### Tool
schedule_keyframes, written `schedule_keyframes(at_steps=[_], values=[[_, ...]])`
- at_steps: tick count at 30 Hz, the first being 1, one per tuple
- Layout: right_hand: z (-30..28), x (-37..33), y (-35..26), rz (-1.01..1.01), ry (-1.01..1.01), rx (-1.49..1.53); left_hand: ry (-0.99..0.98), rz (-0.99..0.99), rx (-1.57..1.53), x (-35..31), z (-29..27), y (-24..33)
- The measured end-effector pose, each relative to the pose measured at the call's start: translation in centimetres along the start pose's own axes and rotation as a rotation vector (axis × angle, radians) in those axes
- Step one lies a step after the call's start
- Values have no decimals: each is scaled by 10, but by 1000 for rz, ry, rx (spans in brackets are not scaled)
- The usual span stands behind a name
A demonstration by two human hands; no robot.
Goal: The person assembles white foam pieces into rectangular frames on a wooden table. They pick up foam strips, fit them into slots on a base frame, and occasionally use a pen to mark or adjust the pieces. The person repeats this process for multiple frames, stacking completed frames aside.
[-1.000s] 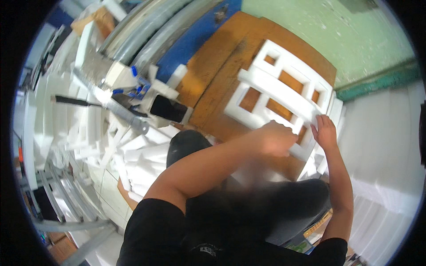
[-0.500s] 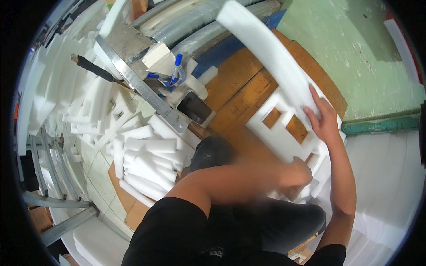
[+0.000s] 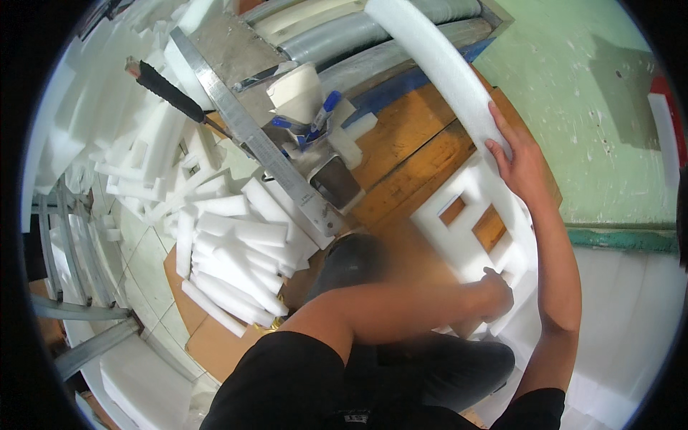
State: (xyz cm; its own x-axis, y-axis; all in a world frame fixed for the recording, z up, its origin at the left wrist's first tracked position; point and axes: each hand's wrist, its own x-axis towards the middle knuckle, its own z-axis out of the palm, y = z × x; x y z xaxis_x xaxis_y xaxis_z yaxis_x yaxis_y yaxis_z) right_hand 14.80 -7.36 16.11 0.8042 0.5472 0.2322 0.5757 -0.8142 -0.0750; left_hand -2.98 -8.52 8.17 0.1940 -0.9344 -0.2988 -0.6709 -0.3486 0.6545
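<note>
My right hand (image 3: 522,161) grips a long white foam strip (image 3: 437,61) near its lower end, with fingers and thumb on its sides. The strip slants up and to the left, its far end past the bench's back edge. Below it lies a white foam panel (image 3: 448,236) with rectangular cut-outs that let the brown wood show through. At the panel's near edge my left hand (image 3: 494,295) is closed, one digit pointing up; whatever its curled fingers hold is hidden. White foam also shows beneath my right forearm.
A black-handled tool (image 3: 168,89) rests across a metal bar (image 3: 251,136) on the left. Beside it are blue markers (image 3: 322,111) and a dark phone (image 3: 335,180). Loose foam strips (image 3: 233,236) lie piled at left. Wrapped rolls (image 3: 387,43) line the back; a green wall (image 3: 573,107) stands right.
The whole view has shifted slightly. The strip in my right hand now looks narrower, as if turned more on edge. My left hand stays by the panel's near edge, still closed.
</note>
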Motion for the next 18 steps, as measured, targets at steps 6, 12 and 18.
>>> schedule_keyframes(at_steps=[6, 12, 18], values=[[19, 57, -8, -60, 51, 21, 23, 35, -28, -23, -11, -8], [39, 123, -27, -140, 116, 65, 32, 38, -48, -30, -14, -16], [53, 188, -44, -147, 162, 44, -10, 65, -5, -38, -20, -16]])
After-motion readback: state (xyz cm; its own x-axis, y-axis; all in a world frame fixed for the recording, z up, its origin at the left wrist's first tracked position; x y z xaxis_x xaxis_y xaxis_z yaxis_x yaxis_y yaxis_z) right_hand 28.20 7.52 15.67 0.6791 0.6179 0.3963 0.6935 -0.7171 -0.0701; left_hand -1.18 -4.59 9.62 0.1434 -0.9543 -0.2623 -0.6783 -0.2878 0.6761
